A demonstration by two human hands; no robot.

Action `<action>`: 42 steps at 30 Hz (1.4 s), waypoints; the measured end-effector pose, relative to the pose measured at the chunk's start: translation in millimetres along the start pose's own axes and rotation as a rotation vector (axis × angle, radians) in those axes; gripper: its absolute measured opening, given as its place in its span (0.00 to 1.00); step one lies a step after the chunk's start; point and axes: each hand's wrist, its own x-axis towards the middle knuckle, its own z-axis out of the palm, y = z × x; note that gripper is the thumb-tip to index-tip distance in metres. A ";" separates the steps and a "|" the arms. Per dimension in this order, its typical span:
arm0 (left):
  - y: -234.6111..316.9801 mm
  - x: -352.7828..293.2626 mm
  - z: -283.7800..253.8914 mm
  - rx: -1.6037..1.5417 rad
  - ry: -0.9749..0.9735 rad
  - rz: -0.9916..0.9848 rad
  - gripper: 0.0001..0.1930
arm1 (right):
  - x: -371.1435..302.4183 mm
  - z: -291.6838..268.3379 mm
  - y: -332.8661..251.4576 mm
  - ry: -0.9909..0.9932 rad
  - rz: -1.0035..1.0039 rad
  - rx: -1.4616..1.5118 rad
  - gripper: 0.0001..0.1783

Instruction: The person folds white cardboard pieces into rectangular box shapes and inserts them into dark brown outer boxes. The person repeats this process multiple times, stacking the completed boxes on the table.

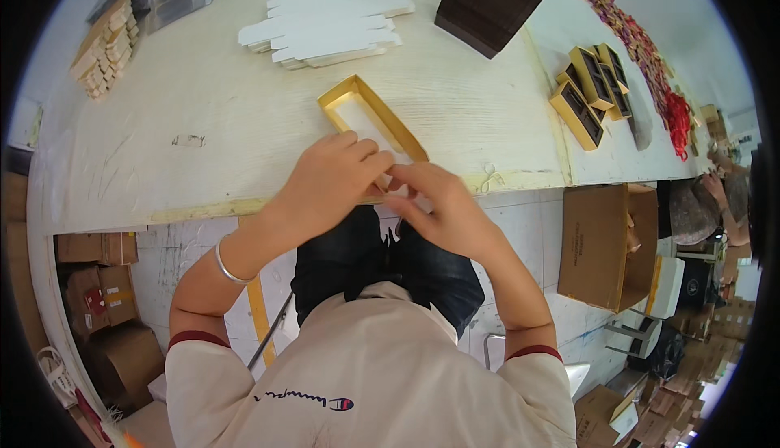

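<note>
A long shallow gold cardboard box tray [396, 127] with a white inside lies slantwise near the table's front edge. Both hands meet at its near end. My left hand [337, 173], a silver bangle on its wrist, has its fingers curled down over the near left corner. From the right, my right hand [439, 200] pinches the near end, thumb and fingers close together. The fingertips nearly touch each other and cover the part of the tray being handled, so the fold there is hidden.
Flat white box blanks [325, 21] are stacked beyond the tray, beside a dark brown stack [491, 5]. Gold boxes with dark inserts [587, 95] and red ribbons [678, 123] lie right. Pale folded pieces [106, 46] sit far left. A carton [601, 245] stands below the table; another person [723, 200] is beyond.
</note>
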 end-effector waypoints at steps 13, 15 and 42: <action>-24.5 -1.2 -4.8 -0.319 -0.053 -0.042 0.14 | 30.5 -6.4 41.2 -0.111 -0.335 -0.307 0.13; -17.0 0.6 1.7 -0.260 0.030 -0.089 0.13 | 34.5 6.2 37.6 -0.034 -0.387 -0.401 0.14; -24.5 6.7 5.9 -0.398 -0.039 -0.055 0.06 | -3.2 8.5 45.4 -0.039 -0.537 -0.409 0.21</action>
